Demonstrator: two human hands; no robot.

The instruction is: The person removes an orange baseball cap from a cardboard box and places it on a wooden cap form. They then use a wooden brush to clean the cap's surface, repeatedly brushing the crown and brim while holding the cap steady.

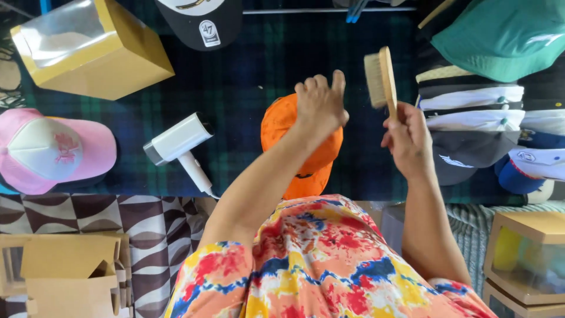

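Dark green-and-navy plaid cloth (247, 70) covers the work surface, seen from above; patterned brown-and-cream fabric (153, 227) hangs at its near edge; yellow-tan box with a clear window (112, 56) sits far left, tipped at an angle; stack of folded caps (471, 112) runs down the right side with a green cap (506, 35) on top, probably kept there as a pile within reach; pink-and-white cap (53, 150) lies flat at left edge; black cap (200, 20) at top edge, partly cut off; white handheld dryer-like device (179, 144) lies on its side left of centre, cord trailing toward the near edge; orange cap (300, 147) sits mid-cloth directly in front of the person; left hand (321, 106) rests on top of the orange cap's crown, fingers curled loosely, seemingly steadying it, grip not clear; right hand (406, 138) closed around the handle of a wooden brush (381, 76), bristles facing left toward the cap, held upright just right of the cap and clear of it.
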